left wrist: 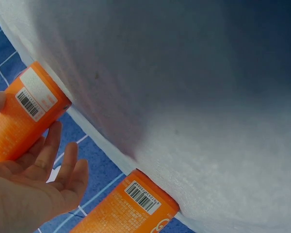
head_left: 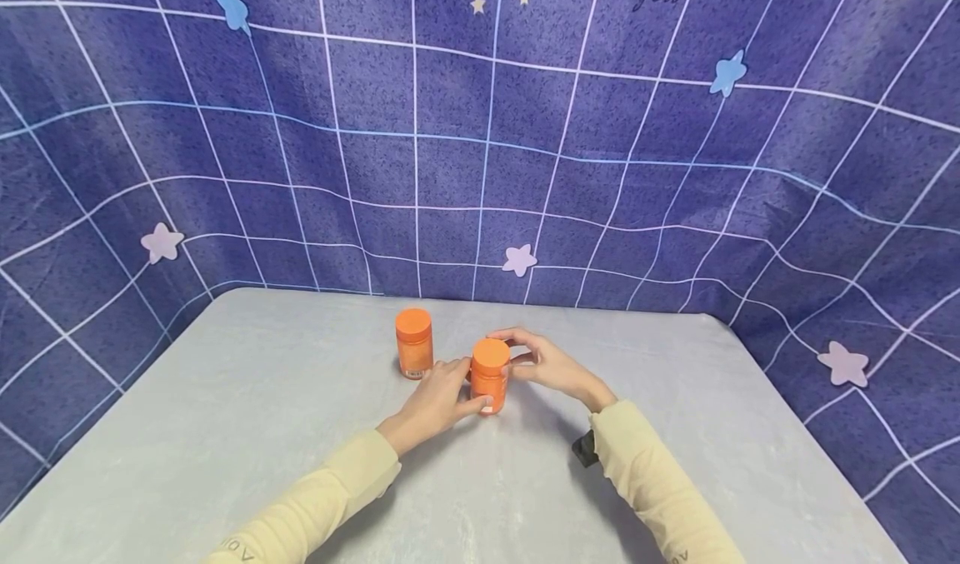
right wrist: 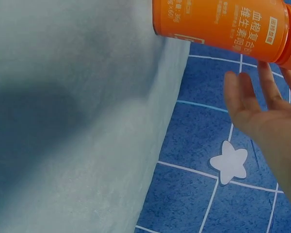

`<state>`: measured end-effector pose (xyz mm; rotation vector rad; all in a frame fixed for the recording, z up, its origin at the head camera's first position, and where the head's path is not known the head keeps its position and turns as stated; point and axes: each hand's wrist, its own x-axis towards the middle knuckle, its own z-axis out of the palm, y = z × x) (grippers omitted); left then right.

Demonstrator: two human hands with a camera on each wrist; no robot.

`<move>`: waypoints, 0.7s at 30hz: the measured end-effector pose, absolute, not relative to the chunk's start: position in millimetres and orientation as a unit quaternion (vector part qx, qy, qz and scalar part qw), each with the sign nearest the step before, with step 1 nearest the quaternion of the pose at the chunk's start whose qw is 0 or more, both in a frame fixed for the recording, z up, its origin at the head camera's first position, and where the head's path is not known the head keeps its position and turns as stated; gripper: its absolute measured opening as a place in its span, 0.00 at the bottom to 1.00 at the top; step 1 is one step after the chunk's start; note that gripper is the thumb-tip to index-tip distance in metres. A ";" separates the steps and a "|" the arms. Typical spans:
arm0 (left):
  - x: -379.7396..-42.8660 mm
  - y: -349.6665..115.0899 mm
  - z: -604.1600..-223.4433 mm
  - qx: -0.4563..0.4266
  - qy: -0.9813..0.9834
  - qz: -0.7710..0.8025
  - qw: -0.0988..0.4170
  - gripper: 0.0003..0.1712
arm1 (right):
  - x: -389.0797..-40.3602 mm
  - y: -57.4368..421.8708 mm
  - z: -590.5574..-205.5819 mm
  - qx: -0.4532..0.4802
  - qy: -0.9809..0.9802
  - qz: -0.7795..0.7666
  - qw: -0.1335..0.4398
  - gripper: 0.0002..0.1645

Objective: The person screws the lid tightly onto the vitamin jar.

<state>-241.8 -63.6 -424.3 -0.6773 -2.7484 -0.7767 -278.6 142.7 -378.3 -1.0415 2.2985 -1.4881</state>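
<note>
An orange bottle with a ribbed orange lid (head_left: 491,352) stands upright near the middle of the table. My left hand (head_left: 435,401) grips its lower body, thumb across the front and fingers behind; a barcode label on this bottle (left wrist: 26,116) shows in the left wrist view. From the right, my right hand (head_left: 555,368) holds the top, index finger reaching behind the lid and thumb at its near side. White print covers the bottle's side (right wrist: 218,24) in the right wrist view. A second, similar orange bottle (head_left: 415,351) stands upright just behind and left of my left hand.
The grey-white tabletop (head_left: 247,431) has rounded far corners. A blue curtain (head_left: 450,164) with grid lines and stars hangs along its back and sides. A small black device (head_left: 587,448) sits at the right sleeve cuff.
</note>
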 end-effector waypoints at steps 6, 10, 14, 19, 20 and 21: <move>-241.7 -63.7 -424.3 -0.231 -0.930 -0.265 0.107 0.27 | -264.2 136.4 -367.2 -0.339 0.783 -0.516 0.078 0.28; -242.1 -63.7 -424.8 -0.233 -0.929 -0.263 0.113 0.25 | -259.6 132.4 -368.4 -0.327 0.786 -0.523 0.047 0.26; -242.0 -63.3 -424.8 -0.237 -0.928 -0.260 0.122 0.23 | -259.1 129.5 -371.5 -0.316 0.788 -0.527 0.031 0.26; -242.1 -63.0 -424.9 -0.240 -0.927 -0.257 0.130 0.22 | -259.2 128.1 -372.2 -0.312 0.793 -0.523 0.026 0.26; -242.2 -63.0 -424.9 -0.240 -0.927 -0.257 0.130 0.22 | -259.1 128.0 -371.9 -0.311 0.793 -0.523 0.027 0.26; -242.3 -62.9 -424.9 -0.240 -0.927 -0.257 0.130 0.22 | -258.9 128.1 -371.8 -0.311 0.793 -0.523 0.027 0.26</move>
